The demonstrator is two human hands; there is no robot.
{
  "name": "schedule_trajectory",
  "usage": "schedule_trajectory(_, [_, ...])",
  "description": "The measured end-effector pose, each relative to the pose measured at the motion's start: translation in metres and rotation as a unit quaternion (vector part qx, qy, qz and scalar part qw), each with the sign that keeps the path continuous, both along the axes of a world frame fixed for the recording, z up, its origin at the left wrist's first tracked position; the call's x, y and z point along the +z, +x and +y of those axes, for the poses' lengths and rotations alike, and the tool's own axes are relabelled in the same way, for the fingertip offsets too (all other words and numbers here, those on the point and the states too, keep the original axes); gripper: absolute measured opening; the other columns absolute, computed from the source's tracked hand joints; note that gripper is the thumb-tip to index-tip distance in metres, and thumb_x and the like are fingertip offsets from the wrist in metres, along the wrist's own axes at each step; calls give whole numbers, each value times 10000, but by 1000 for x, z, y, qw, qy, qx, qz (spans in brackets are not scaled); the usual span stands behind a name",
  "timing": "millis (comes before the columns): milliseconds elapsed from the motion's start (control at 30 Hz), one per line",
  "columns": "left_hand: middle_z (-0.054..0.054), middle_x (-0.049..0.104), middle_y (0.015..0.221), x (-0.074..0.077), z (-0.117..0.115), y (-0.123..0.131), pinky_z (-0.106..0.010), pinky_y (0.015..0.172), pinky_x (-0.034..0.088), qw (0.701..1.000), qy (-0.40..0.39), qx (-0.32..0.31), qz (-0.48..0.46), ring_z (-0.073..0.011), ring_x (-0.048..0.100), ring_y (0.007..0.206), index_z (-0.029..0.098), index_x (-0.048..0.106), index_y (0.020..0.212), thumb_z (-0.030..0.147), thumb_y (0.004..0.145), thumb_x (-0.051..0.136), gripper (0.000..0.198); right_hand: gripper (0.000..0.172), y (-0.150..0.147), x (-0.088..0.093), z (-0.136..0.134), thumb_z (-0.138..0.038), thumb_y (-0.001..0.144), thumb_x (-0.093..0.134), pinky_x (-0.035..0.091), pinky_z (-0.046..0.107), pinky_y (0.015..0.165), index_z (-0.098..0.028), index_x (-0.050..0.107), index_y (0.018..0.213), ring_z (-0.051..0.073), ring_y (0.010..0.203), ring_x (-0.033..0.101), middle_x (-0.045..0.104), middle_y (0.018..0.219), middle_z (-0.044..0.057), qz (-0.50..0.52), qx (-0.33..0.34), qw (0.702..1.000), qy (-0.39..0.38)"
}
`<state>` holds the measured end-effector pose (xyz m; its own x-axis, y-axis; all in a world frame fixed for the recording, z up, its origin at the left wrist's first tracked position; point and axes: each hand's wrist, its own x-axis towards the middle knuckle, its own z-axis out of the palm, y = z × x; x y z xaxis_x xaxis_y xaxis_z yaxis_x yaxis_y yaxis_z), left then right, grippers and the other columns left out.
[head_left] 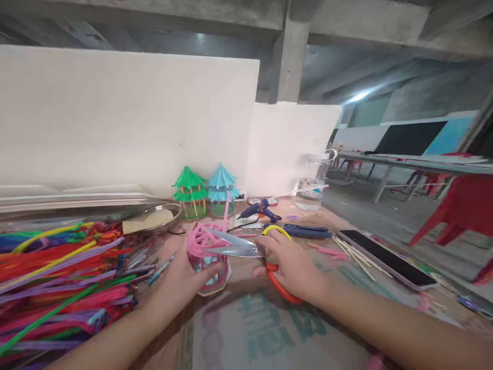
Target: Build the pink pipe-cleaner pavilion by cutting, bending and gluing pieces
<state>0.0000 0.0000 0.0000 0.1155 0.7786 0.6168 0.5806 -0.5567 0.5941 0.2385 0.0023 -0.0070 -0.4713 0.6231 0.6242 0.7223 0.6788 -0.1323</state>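
My left hand (192, 275) is wrapped around a small pink craft house (207, 237) with a ring-shaped top of pink strips. One pink strip sticks up from its far side. In my right hand (287, 262) is a pair of scissors (241, 246) with one yellow and one orange-red handle loop. The blades are spread apart and point left, reaching over the pink top. Whether they touch a strip I cannot tell. Beyond the house stand a green tiered-roof model (189, 192) and a light blue one (222, 190).
Colourful pipe cleaners (65, 288) heap on the left near a metal bowl (154, 218). A glue gun (260, 209), dark blue tool (308, 231), wooden sticks (356, 256) and phone (387, 257) lie to the right. A clear jug (314, 180) stands at the back by the white panel (127, 118).
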Motion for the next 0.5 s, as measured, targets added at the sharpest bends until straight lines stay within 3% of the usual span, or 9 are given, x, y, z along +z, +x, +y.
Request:
schedule_trajectory(233, [-143, 619, 1201, -1, -1, -3, -501, 1025, 423, 1000, 1, -11, 17, -336, 550, 1174, 175, 588, 1115, 382, 768, 617, 405, 466, 6, -1, -3, -515, 795, 684, 502, 345, 673, -144, 617, 1069, 230, 780, 593, 590, 903, 97, -37, -22, 998, 53])
schedule_trajectory(367, [-156, 563, 1304, -5, 0, -8, -531, 1089, 344, 1000, -5, -16, 26, -350, 476, 1268, 177, 507, 1278, 418, 812, 586, 530, 471, 6, 0, -3, -530, 798, 673, 481, 322, 625, -129, 623, 1041, 218, 730, 579, 587, 867, 94, -47, -21, 995, 82])
schedule_trajectory(500, [-155, 545, 1327, -5, -2, -8, -519, 1087, 354, 1000, -5, -15, 18, -361, 437, 1303, 190, 466, 1344, 544, 826, 570, 636, 457, 6, 1, -4, -538, 810, 655, 457, 304, 595, -132, 625, 1018, 207, 698, 564, 586, 846, 91, -50, -17, 993, 105])
